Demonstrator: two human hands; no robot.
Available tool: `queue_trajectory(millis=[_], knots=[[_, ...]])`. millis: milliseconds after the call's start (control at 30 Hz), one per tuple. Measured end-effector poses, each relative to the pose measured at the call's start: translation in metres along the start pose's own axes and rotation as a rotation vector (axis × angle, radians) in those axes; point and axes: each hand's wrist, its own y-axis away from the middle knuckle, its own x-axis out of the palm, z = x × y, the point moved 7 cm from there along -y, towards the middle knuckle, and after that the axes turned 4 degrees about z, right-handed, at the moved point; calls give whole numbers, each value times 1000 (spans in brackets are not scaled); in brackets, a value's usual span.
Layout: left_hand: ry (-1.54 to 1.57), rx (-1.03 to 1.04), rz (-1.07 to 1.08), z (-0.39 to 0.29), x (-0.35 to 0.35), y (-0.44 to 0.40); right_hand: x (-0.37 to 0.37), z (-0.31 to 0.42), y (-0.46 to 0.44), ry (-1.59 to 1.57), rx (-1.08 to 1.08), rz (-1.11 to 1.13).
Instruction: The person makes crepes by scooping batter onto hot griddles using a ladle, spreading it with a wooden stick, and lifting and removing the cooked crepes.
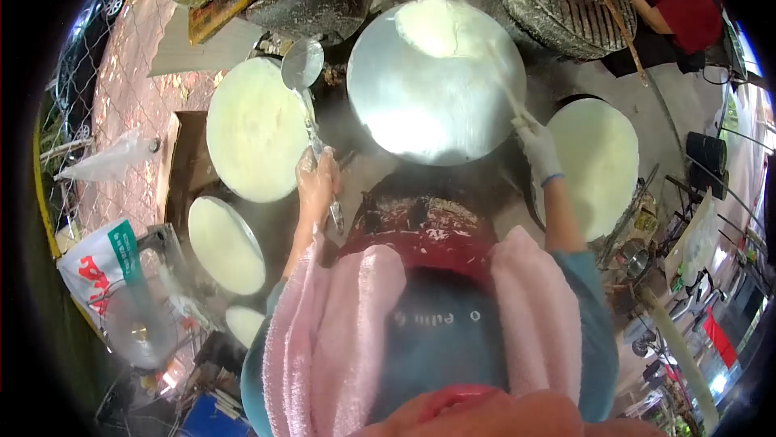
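My bare left hand (320, 174) is closed round the handle of a metal ladle (303, 63), whose round bowl overlaps the right edge of a pale, batter-covered disc (255, 130). In my right hand (537, 146), which wears a white glove, is a thin stick (509, 93) reaching over a large round metal plate (428, 114). Pale batter (436, 26) lies at the far side of that plate, and some steam blurs it. Another pale disc (594, 166) is just right of my right hand.
Further pale discs (227, 244) stand at the left. A slatted round rack (562, 0) and a person in a red top (687, 16) are at the far right. A dark red drum (420, 235) is close to my body. Wire fencing runs along the left.
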Motion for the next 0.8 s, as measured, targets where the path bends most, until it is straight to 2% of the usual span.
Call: queue_trajectory(millis=[67,133,200,300,367,433,533,567,600,633,700,800], knots=[[24,-3,-11,4,4,3,31,21,2,37,99,183],[23,8,-13,10,6,8,53,-11,-4,62,265,326],[30,12,-32,13,10,16,32,-34,-20,97,-7,305],[3,11,-75,7,14,30,-21,26,-24,48,-195,151],[-21,2,-96,8,14,37,-43,16,-64,-13,-55,103],[9,-6,-123,13,17,42,-21,8,-63,210,225,360],[7,-36,-158,17,20,50,30,40,-32,424,-339,477],[4,-33,-161,17,21,51,24,21,-21,320,204,515],[-2,-31,-163,17,21,52,14,16,-27,400,176,500],[-11,-30,-165,17,21,53,-4,14,-44,212,-83,411],[11,-51,-199,15,22,55,-39,34,-69,263,-109,275],[39,-51,-210,15,25,55,-15,46,-95,871,-521,589]])
